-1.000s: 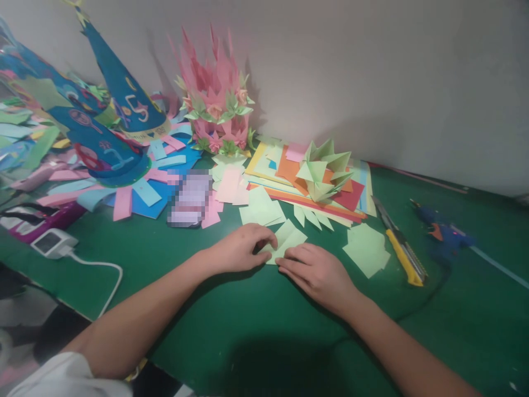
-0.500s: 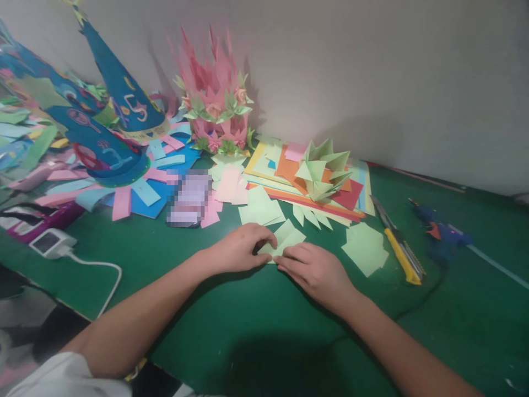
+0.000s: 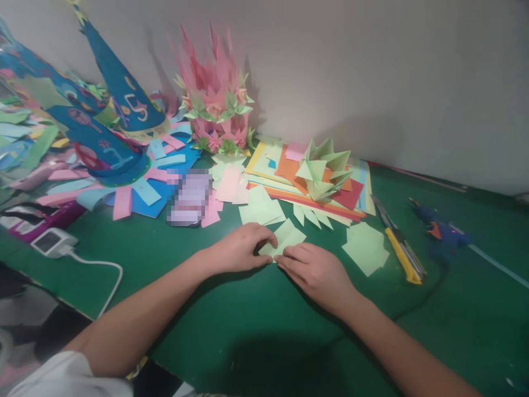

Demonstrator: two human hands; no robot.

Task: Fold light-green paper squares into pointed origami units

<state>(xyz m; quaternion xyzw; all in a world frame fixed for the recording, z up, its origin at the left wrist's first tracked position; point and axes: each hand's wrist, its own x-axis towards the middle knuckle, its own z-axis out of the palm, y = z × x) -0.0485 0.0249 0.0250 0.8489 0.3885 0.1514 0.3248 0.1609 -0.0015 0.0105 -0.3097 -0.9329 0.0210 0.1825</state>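
Observation:
A pale green paper square [image 3: 285,238] lies on the green table [image 3: 256,331] in front of me, partly folded. My left hand [image 3: 242,249] rests on its left edge with the fingers curled and pinching the paper. Lying on the near right corner is my right hand [image 3: 316,271], its fingers held together and pressed flat on the paper. The near part of the paper is hidden under both hands.
More green paper pieces [image 3: 366,249] lie to the right, beside a yellow utility knife [image 3: 400,247] and a blue glue gun [image 3: 441,231]. A coloured paper stack [image 3: 351,196] carries a folded green paper star [image 3: 322,168]. Pink paper crown [image 3: 215,105], blue cones [image 3: 119,82], a phone [image 3: 188,197] and a white charger [image 3: 53,242] sit left.
Almost nothing differs. Both hands stay pressed on the green paper, with only a slight shift of the fingers and of the view.

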